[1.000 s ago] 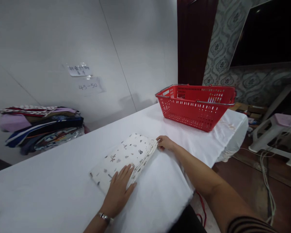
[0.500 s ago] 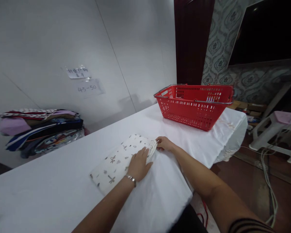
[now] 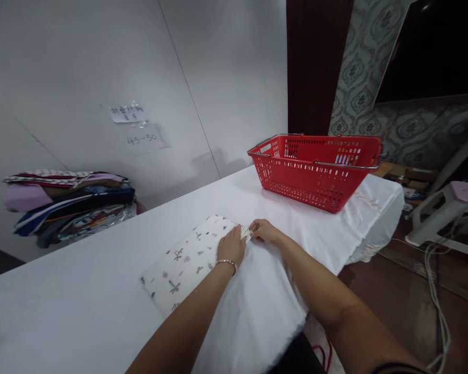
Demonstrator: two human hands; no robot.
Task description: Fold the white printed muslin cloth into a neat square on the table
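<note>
A flat, folded white printed cloth (image 3: pixel 195 249) with small grey and brown motifs lies on the white-covered table (image 3: pixel 101 291). Its right end is bunched into tight gathers. My left hand (image 3: pixel 232 246), a bracelet on its wrist, rests over that end with fingers together and closed on the gathers. Opposite it, my right hand (image 3: pixel 260 231) pinches the tip of the gathered edge between thumb and fingers. The two hands are close together, and part of the gathers is hidden under the left fingers.
Behind the hands, a red plastic basket (image 3: pixel 312 176) with metal handles stands on the table. Folded clothes (image 3: pixel 74 205) are stacked at the left by the wall. A plastic stool (image 3: pixel 452 213) and loose cables (image 3: pixel 432 291) are on the floor at the right.
My left hand has slid right and slightly up along the cloth, its spread fingers coming together on the gathered end. My right hand stays at the edge. The view has shifted slightly.
</note>
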